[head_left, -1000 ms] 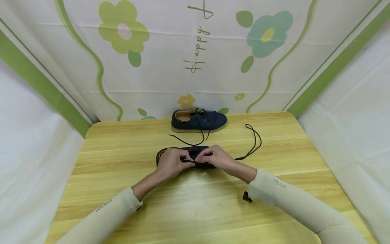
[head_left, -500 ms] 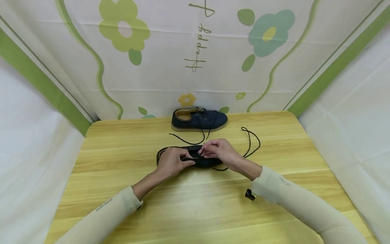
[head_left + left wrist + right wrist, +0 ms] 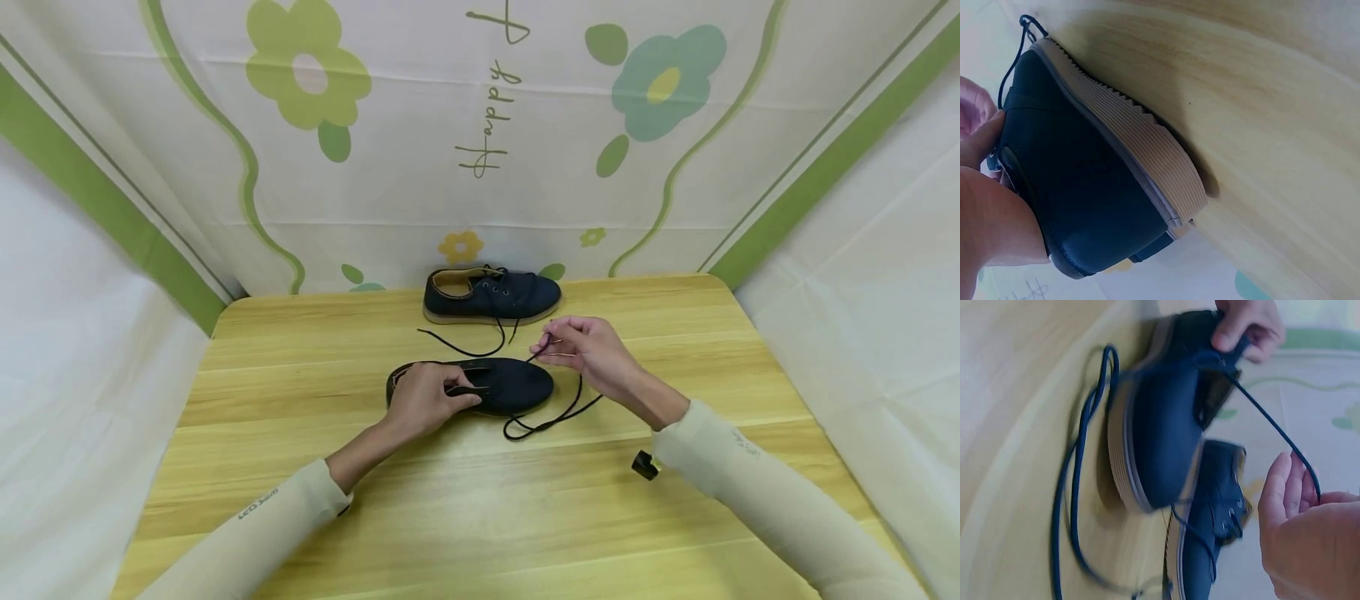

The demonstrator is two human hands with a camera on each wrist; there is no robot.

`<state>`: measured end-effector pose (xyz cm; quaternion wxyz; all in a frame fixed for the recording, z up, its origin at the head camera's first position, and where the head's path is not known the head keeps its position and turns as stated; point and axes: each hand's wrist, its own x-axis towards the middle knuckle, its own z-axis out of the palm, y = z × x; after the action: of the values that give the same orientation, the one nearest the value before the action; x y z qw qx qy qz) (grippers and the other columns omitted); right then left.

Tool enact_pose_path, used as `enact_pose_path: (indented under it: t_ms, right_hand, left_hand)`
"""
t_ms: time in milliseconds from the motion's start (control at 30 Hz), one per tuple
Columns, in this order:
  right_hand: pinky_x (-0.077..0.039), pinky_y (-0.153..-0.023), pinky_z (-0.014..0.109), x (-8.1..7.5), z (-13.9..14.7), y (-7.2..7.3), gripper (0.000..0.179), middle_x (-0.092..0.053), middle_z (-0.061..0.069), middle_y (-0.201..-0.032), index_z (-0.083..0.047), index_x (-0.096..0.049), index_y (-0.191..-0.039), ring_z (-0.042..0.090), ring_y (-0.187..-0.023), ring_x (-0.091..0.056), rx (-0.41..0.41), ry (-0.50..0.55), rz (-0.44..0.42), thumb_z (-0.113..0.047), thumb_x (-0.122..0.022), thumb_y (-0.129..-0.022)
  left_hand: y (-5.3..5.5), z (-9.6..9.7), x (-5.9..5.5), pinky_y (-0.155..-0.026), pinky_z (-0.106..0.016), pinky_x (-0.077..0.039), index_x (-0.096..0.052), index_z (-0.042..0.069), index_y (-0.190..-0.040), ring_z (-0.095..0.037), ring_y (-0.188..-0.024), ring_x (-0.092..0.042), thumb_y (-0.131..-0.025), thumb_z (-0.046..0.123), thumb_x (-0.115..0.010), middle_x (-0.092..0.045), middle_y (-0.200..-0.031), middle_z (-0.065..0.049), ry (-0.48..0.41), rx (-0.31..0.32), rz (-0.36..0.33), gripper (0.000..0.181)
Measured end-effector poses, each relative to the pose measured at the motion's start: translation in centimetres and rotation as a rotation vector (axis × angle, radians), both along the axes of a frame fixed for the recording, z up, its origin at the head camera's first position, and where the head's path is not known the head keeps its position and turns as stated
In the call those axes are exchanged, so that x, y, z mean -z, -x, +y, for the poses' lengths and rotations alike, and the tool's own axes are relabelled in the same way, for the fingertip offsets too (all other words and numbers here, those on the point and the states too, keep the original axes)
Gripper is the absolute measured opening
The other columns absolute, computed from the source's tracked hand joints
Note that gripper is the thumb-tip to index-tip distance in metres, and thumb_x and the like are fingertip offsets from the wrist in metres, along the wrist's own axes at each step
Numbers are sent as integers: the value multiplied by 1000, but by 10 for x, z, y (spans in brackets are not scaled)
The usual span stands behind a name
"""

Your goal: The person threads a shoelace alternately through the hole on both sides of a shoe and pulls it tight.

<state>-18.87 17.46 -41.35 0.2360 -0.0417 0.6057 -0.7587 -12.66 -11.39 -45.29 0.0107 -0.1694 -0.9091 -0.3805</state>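
Note:
A dark navy shoe (image 3: 521, 385) with a tan ribbed sole (image 3: 1166, 156) lies on the table, toe to the right in the head view. My left hand (image 3: 427, 400) pinches the near eyelet flap at the shoe's opening. Beyond the toe, my right hand (image 3: 600, 354) holds a dark shoelace (image 3: 1270, 422) between thumb and fingers. In the right wrist view the lace runs taut from the flap by the left fingers to the right hand. A loose length of lace (image 3: 1079, 462) loops on the table beside the toe.
A matching laced shoe (image 3: 528, 293) stands behind, against the flowered cloth (image 3: 390, 167), one loose lace end (image 3: 465, 355) trailing in front of it. White cloth also flanks both sides of the wooden table (image 3: 465, 517). A small black device (image 3: 645, 465) hangs at the right cuff.
My right hand has moved from the shoe's opening up and right, drawing the lace along. The loose loop has shifted left, near the toe. My left hand has stayed put.

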Motion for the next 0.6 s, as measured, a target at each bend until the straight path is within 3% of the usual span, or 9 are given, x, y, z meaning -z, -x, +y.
enact_pose_path:
  t_ms: [333,600]
  right_hand:
    - [-59,-98,39,-10,44,23,18,-71,9,-99,-1,-70,-107,22,-97,-74,111,43,-49,-13,-57,-111]
    - [-59,-99,37,-10,78,39,21,-69,8,-98,-1,-72,-104,21,-97,-72,166,92,-92,-9,-54,-111]
  left_hand:
    - [-1,0,0,-47,-23,-24,-83,19,-87,-5,-43,-28,-85,26,-91,-55,-54,11,-1,-4,-10,11]
    - [-1,0,-1,-48,-23,-27,-83,20,-86,-5,-43,-33,-84,26,-92,-64,-61,11,-5,-5,4,11]
